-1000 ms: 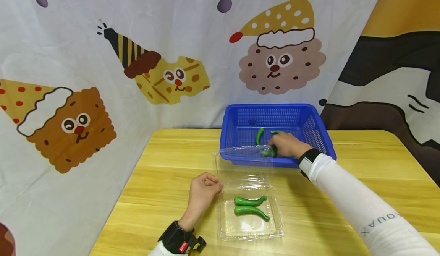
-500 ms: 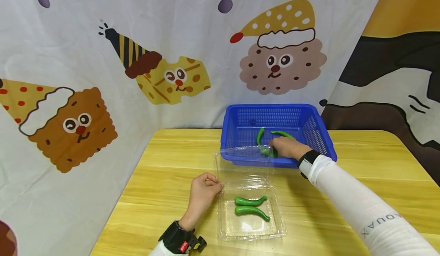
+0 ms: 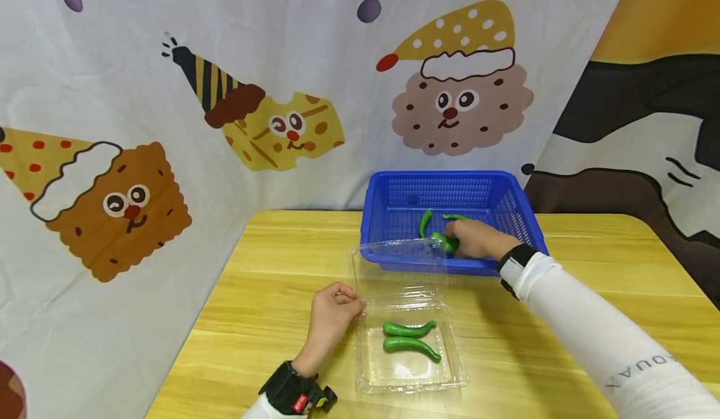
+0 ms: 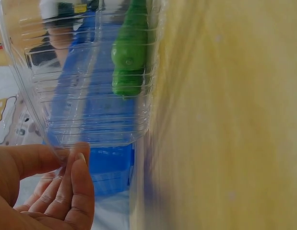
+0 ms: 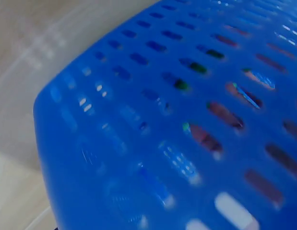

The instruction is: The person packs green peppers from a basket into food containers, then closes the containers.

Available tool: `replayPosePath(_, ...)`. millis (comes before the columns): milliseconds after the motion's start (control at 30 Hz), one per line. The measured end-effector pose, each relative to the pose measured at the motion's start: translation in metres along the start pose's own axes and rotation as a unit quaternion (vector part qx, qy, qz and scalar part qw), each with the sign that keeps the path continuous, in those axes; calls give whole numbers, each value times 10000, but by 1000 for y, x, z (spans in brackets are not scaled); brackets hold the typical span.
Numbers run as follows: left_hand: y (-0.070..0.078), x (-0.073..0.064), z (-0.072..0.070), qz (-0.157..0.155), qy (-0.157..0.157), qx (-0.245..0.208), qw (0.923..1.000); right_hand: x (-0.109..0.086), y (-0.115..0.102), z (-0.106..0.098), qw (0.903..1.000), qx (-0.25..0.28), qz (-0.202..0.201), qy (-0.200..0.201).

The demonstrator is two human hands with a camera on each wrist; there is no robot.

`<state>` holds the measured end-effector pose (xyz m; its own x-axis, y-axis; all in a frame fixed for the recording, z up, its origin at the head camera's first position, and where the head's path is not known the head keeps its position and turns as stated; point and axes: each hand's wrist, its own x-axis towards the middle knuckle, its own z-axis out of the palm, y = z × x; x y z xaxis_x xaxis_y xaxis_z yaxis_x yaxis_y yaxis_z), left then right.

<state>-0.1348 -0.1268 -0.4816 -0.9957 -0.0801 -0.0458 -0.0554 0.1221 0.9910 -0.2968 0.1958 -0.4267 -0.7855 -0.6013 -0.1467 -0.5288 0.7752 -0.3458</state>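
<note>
My left hand [image 3: 333,320] pinches the left rim of a clear plastic clamshell box [image 3: 365,386] between thumb and fingers; the left wrist view shows this pinch up close. Two green peppers [image 3: 410,345] lie side by side in the box's base, stems to the right. Its transparent lid [image 3: 388,275] stands raised at the back, overlapping the front of a blue plastic basket [image 3: 520,219]. Inside that basket, my right hand [image 3: 478,239] grips a green pepper [image 3: 445,242], seen partly through the lid. The right wrist view holds mostly the slotted basket wall [image 5: 138,120].
Another green pepper [image 3: 425,222] lies in the basket's left part, and one more [image 3: 454,217] shows behind the right hand. The basket stands at the back of the wooden table [image 3: 270,269], close to a printed cloth [image 3: 292,25].
The right hand has shifted slightly right and back inside the basket, and the pepper at its fingers has come up into clearer view. The left hand and the box stay put.
</note>
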Motion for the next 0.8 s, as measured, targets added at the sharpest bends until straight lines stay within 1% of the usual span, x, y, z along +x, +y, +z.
replayPosePath(167,0,0,-1,-14,1,-16,10000,-5,-2,-10,9994,227,231,129)
replayPosePath(367,1,0,-1,27,-48,-44,10000,-12,-3,-19,9970,454,411,482)
replayPosePath(633,1,0,0,-3,-58,-100,9999,-23,1,-27,9919,454,458,1091)
replayPosePath(800,0,-1,0,1,-49,-124,9999,-29,-1,-34,9889,506,425,1331)
